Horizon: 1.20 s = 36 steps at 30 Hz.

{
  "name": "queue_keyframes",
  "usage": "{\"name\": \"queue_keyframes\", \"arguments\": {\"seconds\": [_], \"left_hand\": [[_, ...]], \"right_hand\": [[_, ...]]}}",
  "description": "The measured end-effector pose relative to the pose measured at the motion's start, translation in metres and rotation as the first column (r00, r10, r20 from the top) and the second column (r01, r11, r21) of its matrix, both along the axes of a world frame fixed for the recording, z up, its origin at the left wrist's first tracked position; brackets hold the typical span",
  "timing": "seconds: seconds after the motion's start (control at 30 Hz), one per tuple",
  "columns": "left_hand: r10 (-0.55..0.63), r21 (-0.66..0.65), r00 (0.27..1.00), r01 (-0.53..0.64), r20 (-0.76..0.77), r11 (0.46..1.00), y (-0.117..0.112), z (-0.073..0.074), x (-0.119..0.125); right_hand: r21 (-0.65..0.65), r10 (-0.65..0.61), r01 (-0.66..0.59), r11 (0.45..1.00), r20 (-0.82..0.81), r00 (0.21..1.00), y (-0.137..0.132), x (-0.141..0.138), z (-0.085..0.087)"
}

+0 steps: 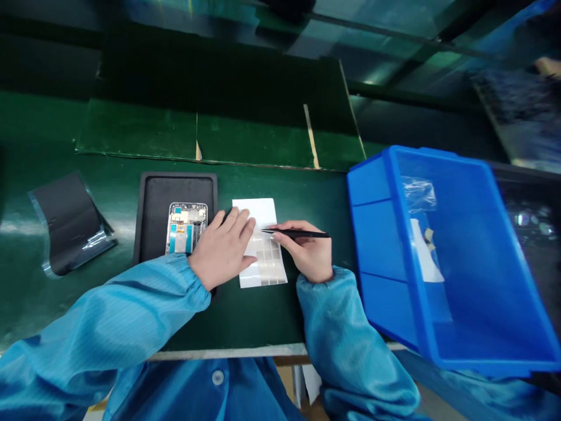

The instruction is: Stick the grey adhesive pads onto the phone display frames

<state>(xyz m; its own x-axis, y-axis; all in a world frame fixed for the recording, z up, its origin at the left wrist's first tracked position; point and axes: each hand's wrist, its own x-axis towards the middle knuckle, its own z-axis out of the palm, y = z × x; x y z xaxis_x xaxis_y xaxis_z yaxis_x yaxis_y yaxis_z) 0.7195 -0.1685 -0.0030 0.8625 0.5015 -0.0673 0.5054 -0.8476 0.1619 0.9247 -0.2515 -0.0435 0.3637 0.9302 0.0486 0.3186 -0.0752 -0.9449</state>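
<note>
My left hand [225,248] lies flat with fingers stretched out, pressing down the left side of a white sticker sheet [263,213] that carries several grey square stickers [270,263]. My right hand [309,254] is closed around black tweezers [302,234], whose tip rests on the sheet near my left fingertips. Just left of my left hand, an opened phone body [186,227] with exposed parts lies in a black tray [158,199].
A blue plastic bin [464,263] with a clear bag and white paper scraps overhangs the right of the green mat [263,316]. A dark sheet in clear film [68,222] lies far left. The table's front edge [228,354] runs close to my body.
</note>
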Motion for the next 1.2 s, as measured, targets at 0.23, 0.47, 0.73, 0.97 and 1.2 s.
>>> {"name": "queue_keyframes", "arguments": {"seconds": [0.23, 0.47, 0.73, 0.97, 1.2], "left_hand": [[-0.001, -0.004, 1.000, 0.001, -0.008, 1.000, 0.000, 0.000, 0.001], [0.003, -0.003, 1.000, -0.003, -0.001, 1.000, 0.000, -0.002, 0.000], [0.000, 0.012, 1.000, 0.000, -0.012, 1.000, 0.000, 0.000, 0.001], [0.005, -0.001, 1.000, -0.005, -0.008, 1.000, 0.000, 0.000, 0.000], [0.011, 0.003, 0.998, -0.011, 0.070, 1.000, 0.001, 0.002, -0.001]], "right_hand": [[0.002, 0.011, -0.011, 1.000, 0.043, 0.999, 0.000, -0.001, 0.001], [0.008, 0.003, -0.004, 1.000, 0.039, 0.999, 0.000, -0.001, 0.001], [0.009, -0.013, 0.013, 1.000, 0.091, 0.996, 0.000, -0.001, 0.000], [0.005, -0.080, 0.080, 0.997, -0.011, 0.997, 0.001, -0.001, 0.001], [0.007, -0.145, 0.153, 0.988, -0.285, 0.948, 0.000, -0.004, 0.014]]}}
